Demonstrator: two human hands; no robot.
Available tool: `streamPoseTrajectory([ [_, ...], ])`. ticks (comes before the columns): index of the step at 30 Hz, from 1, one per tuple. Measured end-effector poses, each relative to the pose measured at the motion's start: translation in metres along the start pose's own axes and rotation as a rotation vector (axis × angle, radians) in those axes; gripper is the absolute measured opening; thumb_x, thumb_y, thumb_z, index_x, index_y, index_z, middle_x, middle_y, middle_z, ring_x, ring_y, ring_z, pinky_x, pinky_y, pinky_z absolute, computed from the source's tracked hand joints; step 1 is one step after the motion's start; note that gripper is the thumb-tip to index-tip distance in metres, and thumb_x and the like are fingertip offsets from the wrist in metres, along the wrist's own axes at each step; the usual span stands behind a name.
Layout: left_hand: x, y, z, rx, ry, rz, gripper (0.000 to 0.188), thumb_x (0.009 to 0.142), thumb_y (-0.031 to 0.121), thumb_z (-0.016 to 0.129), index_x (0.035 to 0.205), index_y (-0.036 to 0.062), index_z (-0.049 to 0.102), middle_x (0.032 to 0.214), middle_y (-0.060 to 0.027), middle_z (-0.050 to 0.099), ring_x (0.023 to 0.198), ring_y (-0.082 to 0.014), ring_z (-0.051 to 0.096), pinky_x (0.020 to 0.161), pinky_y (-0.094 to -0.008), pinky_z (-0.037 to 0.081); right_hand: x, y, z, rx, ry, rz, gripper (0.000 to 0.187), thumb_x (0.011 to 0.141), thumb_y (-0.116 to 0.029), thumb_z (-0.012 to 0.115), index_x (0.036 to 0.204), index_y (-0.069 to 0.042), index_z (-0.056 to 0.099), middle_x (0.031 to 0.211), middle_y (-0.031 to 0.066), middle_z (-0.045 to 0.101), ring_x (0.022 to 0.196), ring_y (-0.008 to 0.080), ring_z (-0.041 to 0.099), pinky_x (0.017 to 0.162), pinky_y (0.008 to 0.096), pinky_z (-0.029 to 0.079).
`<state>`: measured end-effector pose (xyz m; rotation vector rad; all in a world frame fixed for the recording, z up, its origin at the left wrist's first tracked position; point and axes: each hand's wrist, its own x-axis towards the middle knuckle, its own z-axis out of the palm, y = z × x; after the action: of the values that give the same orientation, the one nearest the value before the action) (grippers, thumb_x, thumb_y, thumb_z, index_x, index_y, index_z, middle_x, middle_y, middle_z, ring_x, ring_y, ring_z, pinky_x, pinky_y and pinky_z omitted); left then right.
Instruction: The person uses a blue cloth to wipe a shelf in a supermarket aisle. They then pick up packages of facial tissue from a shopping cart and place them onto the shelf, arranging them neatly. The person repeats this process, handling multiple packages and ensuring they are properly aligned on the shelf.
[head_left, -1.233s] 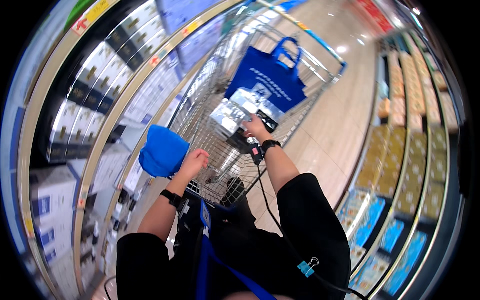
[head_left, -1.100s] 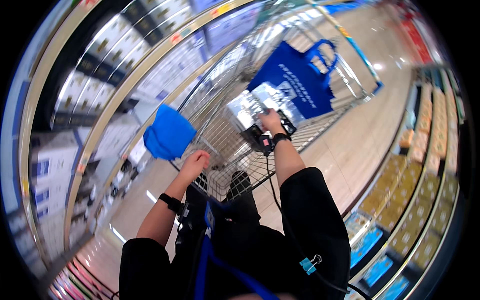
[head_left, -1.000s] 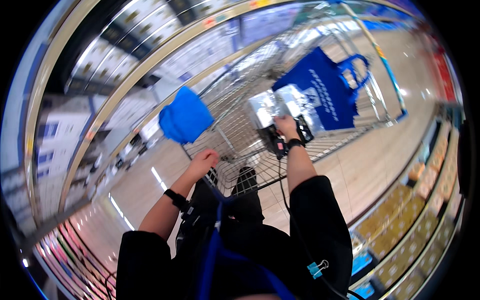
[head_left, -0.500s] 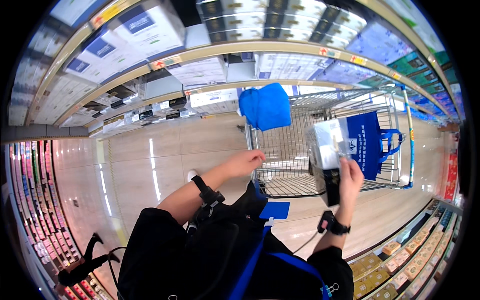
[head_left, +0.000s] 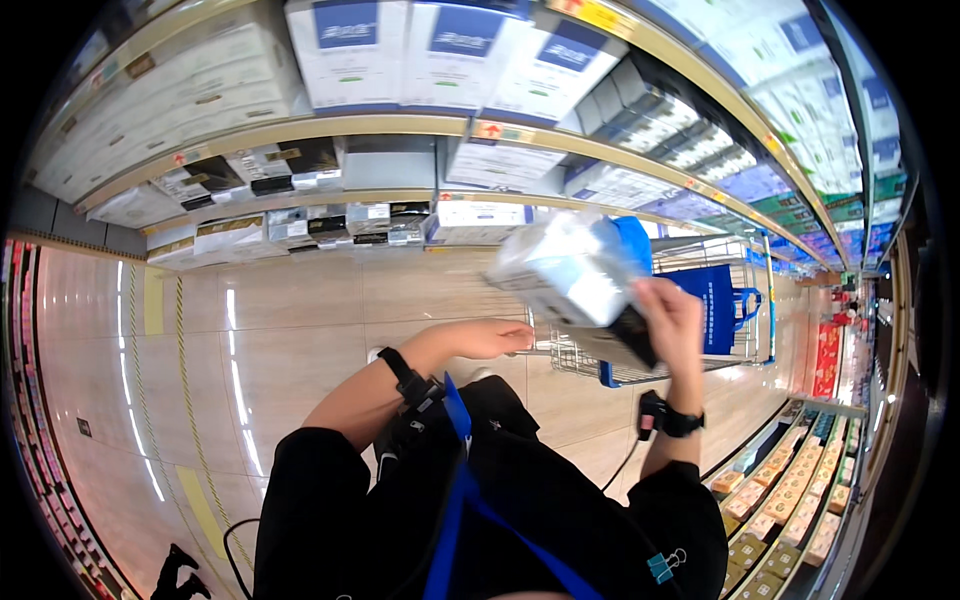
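My right hand (head_left: 672, 322) grips a plastic-wrapped white-and-black pack (head_left: 575, 275) by its right end. Glare and motion blur smear the pack's details. It is over the left end of a wire shopping cart (head_left: 748, 262) and hides part of the basket. My left hand (head_left: 490, 338) is closed, fingers bent together, close by the cart's near left corner. Whether it touches the cart, I cannot tell. In the cart lies a dark blue shopping bag (head_left: 697, 300) with handles. A brighter blue cloth item (head_left: 632, 243) shows partly behind the pack.
Shelves ahead hold white-and-blue boxes (head_left: 450, 55) and several wrapped white-and-black packs (head_left: 300, 160) lower down. A shelf of small boxes (head_left: 790, 480) stands at the lower right. Pale tiled floor (head_left: 330, 310) runs between. Another person's dark-clothed legs (head_left: 180, 572) appear at the lower left.
The view has turned left along the shelves, so the cart sits further right. My right hand has brought the pack leftward from beside the dark blue bag. My left hand stays near the cart's end.
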<state>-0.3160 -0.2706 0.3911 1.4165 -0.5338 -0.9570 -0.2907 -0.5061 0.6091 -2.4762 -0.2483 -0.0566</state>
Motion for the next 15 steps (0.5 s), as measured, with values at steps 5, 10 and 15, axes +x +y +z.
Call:
streamPoseTrajectory([
  [5,-0.088,-0.097,-0.066,-0.420,0.287,-0.370,0.067,0.095,0.053,0.051,0.146,0.0104,0.040,0.144,-0.0076,0.047,0.122,-0.0262,0.053,0.095,-0.0416,0.048,0.038,-0.037,0.179,0.185,-0.428,-0.103,0.021,0.094,-0.022,0.066,0.102,-0.004,0.073,0.082,0.0140,0.071,0.067,0.0163,0.065,0.065,0.0283,0.051],
  [10,-0.114,-0.164,-0.111,-0.715,0.617,-0.338,0.057,0.096,0.044,0.053,0.140,0.0091,0.046,0.139,-0.0071,0.052,0.122,-0.0220,0.054,0.095,-0.0404,0.047,0.076,-0.065,0.286,0.167,-0.431,-0.287,0.014,0.089,-0.020,0.065,0.094,-0.011,0.075,0.083,0.0136,0.070,0.074,0.0334,0.067,0.061,0.0404,0.052],
  [15,-0.091,-0.154,-0.194,-0.710,0.769,-0.105,0.042,0.098,0.026,0.053,0.136,0.0082,0.051,0.132,-0.0064,0.057,0.122,-0.0211,0.055,0.098,-0.0411,0.045,0.128,-0.061,0.343,0.145,-0.257,-0.309,0.013,0.089,-0.021,0.065,0.091,-0.013,0.075,0.072,0.0107,0.064,0.067,0.0342,0.063,0.058,0.0429,0.049],
])
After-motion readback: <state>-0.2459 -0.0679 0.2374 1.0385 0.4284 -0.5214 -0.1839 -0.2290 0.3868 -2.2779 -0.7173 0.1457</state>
